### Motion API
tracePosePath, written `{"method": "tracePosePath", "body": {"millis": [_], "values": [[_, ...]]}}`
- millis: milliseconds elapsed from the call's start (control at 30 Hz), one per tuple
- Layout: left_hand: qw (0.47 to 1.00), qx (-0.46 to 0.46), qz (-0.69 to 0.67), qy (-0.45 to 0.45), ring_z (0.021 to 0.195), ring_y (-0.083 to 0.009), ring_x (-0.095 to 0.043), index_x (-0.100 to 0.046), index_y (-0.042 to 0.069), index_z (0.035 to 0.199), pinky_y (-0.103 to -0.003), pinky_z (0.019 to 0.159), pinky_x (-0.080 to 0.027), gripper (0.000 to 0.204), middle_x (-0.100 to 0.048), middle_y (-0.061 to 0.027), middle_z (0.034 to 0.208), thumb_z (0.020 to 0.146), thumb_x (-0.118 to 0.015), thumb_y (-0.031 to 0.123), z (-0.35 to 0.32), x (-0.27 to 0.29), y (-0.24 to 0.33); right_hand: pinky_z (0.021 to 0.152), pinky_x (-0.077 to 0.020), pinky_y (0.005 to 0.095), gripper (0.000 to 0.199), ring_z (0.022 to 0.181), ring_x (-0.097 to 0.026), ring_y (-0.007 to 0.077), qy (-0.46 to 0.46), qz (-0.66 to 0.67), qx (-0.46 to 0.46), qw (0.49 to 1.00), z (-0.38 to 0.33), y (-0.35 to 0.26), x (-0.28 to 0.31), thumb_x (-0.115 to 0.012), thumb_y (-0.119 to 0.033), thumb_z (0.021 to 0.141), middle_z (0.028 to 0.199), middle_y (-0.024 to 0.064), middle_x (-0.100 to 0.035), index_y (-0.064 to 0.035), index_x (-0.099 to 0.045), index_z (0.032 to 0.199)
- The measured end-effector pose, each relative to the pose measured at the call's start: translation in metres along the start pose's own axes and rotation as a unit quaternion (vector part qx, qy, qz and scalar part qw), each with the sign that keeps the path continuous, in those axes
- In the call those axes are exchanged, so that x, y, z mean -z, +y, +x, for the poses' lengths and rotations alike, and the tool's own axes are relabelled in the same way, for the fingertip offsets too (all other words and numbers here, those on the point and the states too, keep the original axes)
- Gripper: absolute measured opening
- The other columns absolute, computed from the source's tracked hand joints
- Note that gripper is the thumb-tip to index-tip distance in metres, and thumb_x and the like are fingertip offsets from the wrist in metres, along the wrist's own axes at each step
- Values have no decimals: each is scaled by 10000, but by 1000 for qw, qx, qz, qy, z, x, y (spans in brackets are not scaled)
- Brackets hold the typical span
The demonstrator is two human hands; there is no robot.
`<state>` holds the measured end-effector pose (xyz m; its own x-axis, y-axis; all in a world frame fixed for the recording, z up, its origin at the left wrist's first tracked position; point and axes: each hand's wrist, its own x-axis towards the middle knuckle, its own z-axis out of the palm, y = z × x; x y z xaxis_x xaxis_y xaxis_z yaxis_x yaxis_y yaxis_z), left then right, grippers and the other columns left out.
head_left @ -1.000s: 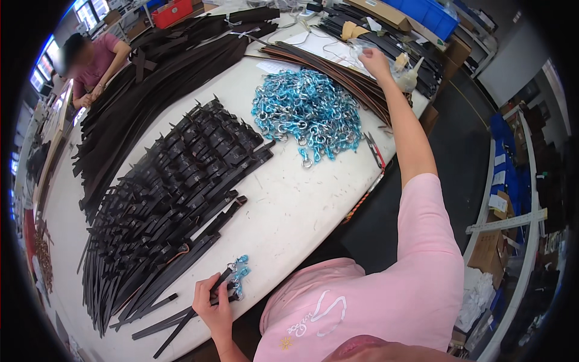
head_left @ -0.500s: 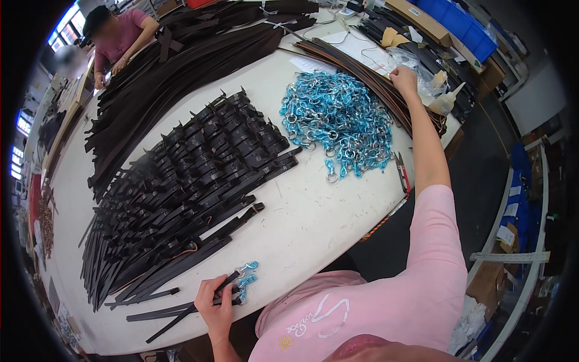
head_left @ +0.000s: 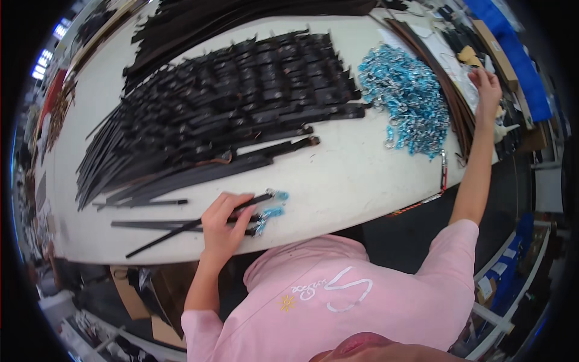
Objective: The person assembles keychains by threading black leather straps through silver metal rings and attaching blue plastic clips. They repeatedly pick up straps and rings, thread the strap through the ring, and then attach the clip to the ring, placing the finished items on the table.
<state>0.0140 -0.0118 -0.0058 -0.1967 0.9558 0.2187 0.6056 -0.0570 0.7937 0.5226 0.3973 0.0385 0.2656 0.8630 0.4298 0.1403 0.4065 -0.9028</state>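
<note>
My left hand (head_left: 224, 222) is closed round several black straps (head_left: 158, 239) near the table's front edge. Hardware wrapped in blue film (head_left: 272, 212) hangs from their right ends. Far to the right, my right hand (head_left: 487, 93) reaches past a bundle of brown and black strips (head_left: 453, 99). Its fingers are curled together beside a pale yellow piece (head_left: 470, 56); whatever they hold is too small or blurred to make out. Between the hands, toward the back, lies a heap of metal rings and clasps in blue film (head_left: 403, 99).
Rows of stacked black straps (head_left: 241, 90) cover much of the white table (head_left: 338, 175). Behind them lie long dark strips (head_left: 253, 18). Red-handled scissors (head_left: 445, 172) rest at the right front edge. A white-nozzled bottle (head_left: 505, 130) and a blue bin (head_left: 512, 54) stand at right.
The view has shifted, so the table contents sit differently in the picture. My right hand has moved farther out beyond the strip bundle. My left hand still grips the straps.
</note>
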Motion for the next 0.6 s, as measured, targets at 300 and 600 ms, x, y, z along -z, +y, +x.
{"method": "tracePosePath", "body": {"millis": [300, 600], "values": [[980, 36, -183, -71, 810, -56, -605, -666, -24, 1073, -205, 688, -488, 204, -676, -28, 934, 894, -730, 46, 45, 6, 1, 780, -505, 303, 48, 824, -656, 204, -412, -135, 0, 901, -330, -113, -152, -701, -7, 845, 847, 78, -667, 5, -671, 882], [971, 19, -203, -122, 835, -41, -595, -659, -11, 1095, -194, 742, -470, 213, -687, -16, 934, 924, -720, 101, 66, 9, 9, 744, -477, 336, 74, 801, -601, 240, -368, -294, 175, 864, -342, -118, -136, -686, 27, 823, 901, 88, -629, -12, -680, 885]]}}
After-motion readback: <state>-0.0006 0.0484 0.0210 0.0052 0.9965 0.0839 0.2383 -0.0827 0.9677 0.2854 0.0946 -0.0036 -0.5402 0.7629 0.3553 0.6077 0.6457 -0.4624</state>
